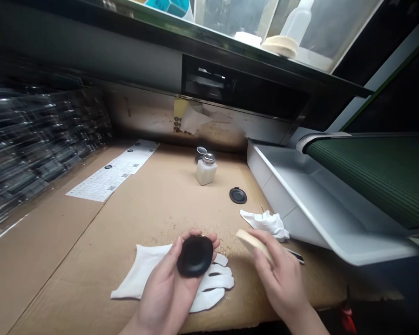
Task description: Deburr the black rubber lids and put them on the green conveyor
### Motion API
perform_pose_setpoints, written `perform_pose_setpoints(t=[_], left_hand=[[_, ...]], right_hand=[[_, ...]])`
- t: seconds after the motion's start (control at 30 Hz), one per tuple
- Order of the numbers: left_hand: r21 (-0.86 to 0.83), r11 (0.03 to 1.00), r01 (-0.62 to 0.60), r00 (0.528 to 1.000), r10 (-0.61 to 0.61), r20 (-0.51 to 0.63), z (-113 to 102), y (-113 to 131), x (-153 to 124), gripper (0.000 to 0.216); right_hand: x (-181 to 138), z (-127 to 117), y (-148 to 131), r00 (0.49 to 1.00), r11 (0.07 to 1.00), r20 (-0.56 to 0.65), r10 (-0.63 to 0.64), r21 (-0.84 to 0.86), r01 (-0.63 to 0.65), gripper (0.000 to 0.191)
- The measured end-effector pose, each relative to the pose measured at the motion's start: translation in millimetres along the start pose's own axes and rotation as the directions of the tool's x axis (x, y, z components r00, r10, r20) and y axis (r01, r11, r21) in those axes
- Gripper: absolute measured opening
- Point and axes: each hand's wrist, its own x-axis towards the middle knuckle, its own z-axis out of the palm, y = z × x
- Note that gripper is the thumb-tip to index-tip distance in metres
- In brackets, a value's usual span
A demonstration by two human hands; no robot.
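Note:
My left hand (167,288) lies palm up over a white glove (216,281), its fingers curled round a round black lid (195,256). The lid is shallow, with a smooth dark face turned towards me. To the right, my right hand (281,270) pinches a cream-coloured sponge (254,246) between thumb and fingers, apart from the lid. Beyond them rests another round black lid (238,195) with a small tab. Farther back stands a square whitish bottle (206,170) with a metal cap, and a small round mirror-like piece (201,150) is behind it.
Crumpled white cloth (267,223) lies beside a large white tray (293,209) at right, with a green conveyor belt (373,172) beyond. Printed label sheets (115,172) lie at left, near stacked clear plastic trays (38,139). A shelf edge (230,44) runs overhead.

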Motion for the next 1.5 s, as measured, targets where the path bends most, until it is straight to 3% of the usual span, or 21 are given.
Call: perform_pose_setpoints(t=[0.1, 0.2, 0.37, 0.47, 0.67, 0.9, 1.13, 1.33, 1.5], left_hand=[[0.038, 0.999, -0.038, 0.998, 0.040, -0.042, -4.6, -4.7, 3.3, 0.025], [0.065, 0.998, -0.003, 0.996, 0.009, -0.089, -10.8, -8.6, 5.5, 0.035], [0.070, 0.997, -0.025, 0.999, 0.028, -0.032, -14.8, -9.4, 8.6, 0.029], [0.092, 0.993, -0.068, 0.994, 0.076, -0.077, -12.9, -8.9, 8.8, 0.026], [0.057, 0.997, -0.045, 0.991, 0.051, -0.122, -12.7, -8.2, 5.9, 0.026], [0.083, 0.996, -0.031, 0.996, 0.038, -0.080, -13.7, -9.7, 7.3, 0.031], [0.150, 0.985, -0.090, 0.995, 0.094, -0.019, -11.9, -9.6, 6.8, 0.026], [0.114, 0.992, -0.058, 0.998, 0.059, -0.007, -12.4, -10.3, 6.6, 0.026], [0.108, 0.993, -0.048, 0.996, 0.056, -0.071, -13.4, -9.9, 7.1, 0.029]], right_hand=[[-3.7, 17.4, -25.4, 0.973, 0.974, -0.063, -0.224, 0.019, 0.226, 0.028], [-6.3, 35.4, -41.3, 0.926, 0.926, -0.034, -0.375, 0.029, 0.376, 0.024], [14.3, 41.3, -33.8, 0.931, 0.934, 0.073, -0.357, -0.007, 0.358, 0.021], [31.4, 37.1, -23.0, 0.935, 0.939, 0.089, -0.343, 0.017, 0.343, 0.022], [22.0, 17.1, -13.5, 0.986, 0.980, 0.015, -0.168, 0.109, 0.165, 0.028], [-7.1, 29.2, -32.1, 0.935, 0.922, 0.091, -0.342, 0.224, 0.315, 0.022], [31.9, 37.2, -18.3, 0.919, 0.922, 0.067, -0.388, 0.048, 0.385, 0.024], [8.5, 32.5, -30.3, 0.957, 0.955, 0.068, -0.282, 0.115, 0.274, 0.025], [-10.5, 23.8, -33.3, 0.953, 0.944, 0.051, -0.299, 0.162, 0.288, 0.019]])
